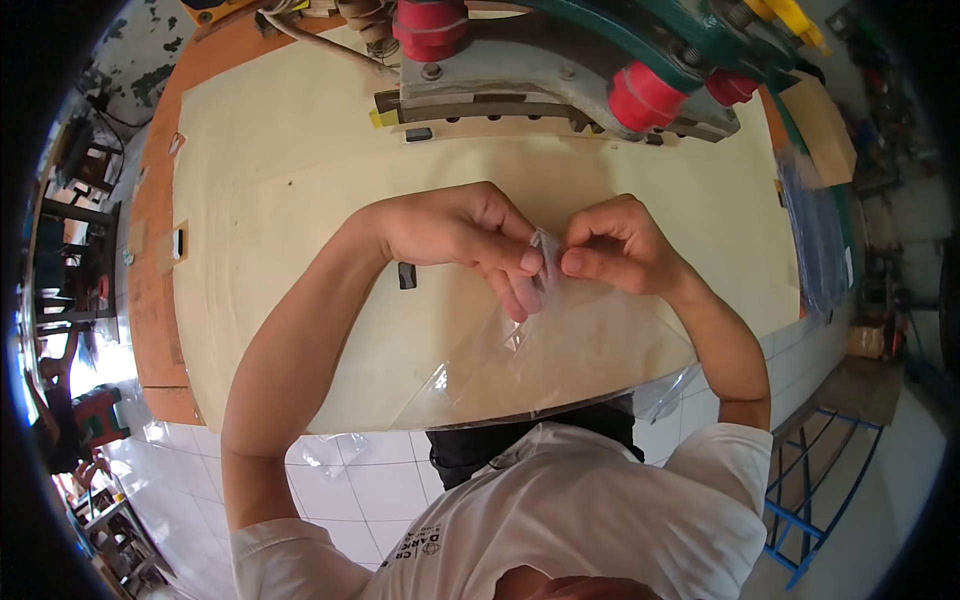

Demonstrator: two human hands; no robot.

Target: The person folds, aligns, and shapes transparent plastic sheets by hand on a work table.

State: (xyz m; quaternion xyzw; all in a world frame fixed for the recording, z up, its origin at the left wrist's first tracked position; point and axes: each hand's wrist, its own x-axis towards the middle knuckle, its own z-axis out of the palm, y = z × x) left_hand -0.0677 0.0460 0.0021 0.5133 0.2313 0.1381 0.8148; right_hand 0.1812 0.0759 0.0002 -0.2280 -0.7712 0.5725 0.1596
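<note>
A clear plastic sheet [560,345] drapes over the near edge of the table, its upper corner gathered up between my hands. My left hand [455,235] pinches that bunched corner between thumb and fingers. Close beside it, my right hand [625,248] is curled, with thumb and forefinger pressed together at the corner's right side. Whether the plastic is a single sheet or a bag I cannot tell. Left of the plastic, a small black piece [407,276] lies on the cream table covering [270,250], below my left wrist.
A machine with a grey metal bed [500,70], red knobs [645,95] and a green frame stands at the table's far side. Folded clear plastic [815,235] and cardboard [818,128] lie at the right edge. A blue metal rack [800,520] stands on the tiled floor.
</note>
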